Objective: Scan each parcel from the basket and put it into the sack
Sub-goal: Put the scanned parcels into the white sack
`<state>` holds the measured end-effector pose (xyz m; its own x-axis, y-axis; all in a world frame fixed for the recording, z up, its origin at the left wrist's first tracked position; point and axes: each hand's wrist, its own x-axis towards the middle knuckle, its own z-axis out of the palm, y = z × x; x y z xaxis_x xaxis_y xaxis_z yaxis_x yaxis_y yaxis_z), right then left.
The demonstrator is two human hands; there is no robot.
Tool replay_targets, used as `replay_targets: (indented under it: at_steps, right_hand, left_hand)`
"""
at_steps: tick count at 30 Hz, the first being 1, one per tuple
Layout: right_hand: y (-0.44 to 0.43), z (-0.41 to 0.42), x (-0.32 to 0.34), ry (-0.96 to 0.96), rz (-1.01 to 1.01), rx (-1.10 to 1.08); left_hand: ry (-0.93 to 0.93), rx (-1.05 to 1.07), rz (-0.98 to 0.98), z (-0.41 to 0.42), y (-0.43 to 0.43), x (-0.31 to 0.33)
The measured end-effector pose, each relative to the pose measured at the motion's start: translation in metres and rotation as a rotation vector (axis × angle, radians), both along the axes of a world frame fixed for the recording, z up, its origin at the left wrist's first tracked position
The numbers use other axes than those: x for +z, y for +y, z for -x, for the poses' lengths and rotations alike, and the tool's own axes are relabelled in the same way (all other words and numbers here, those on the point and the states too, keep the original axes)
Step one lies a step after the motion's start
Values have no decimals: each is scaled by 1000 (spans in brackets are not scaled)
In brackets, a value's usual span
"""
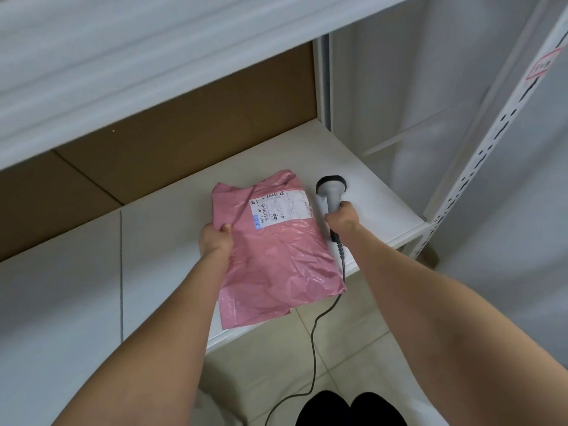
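Both my arms reach forward and are bare as far as they show; my left forearm [147,333] runs up from the lower left and my right forearm [430,287] from the lower right, drawing closer toward the wrists; my left hand [215,239], its back turned up, pinches the left edge of the pink parcel [276,250], with the thumb [226,227] on top and the fingers tucked beneath, hidden; my right hand [342,218] is curled round the handle of the barcode scanner [332,192], wrist straight, back of the hand toward me; the hands sit apart, the parcel between them.
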<state>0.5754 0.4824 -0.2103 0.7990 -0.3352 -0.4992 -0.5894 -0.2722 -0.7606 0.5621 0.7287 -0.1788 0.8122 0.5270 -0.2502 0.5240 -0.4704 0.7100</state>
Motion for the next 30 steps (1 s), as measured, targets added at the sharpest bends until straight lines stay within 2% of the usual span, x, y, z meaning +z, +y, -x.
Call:
replay_targets:
  at_steps: [9, 21, 30]
  right_hand:
    - [-33, 65, 57, -28, -107, -184]
    - [-108, 181, 198, 106, -14, -330]
    - [-146, 250, 280, 63, -44, -424]
  left_hand:
    - [61, -95, -47, 32, -46, 71]
    - [193, -256, -67, 116, -137, 197]
    - [173, -424, -49, 168, -190, 264]
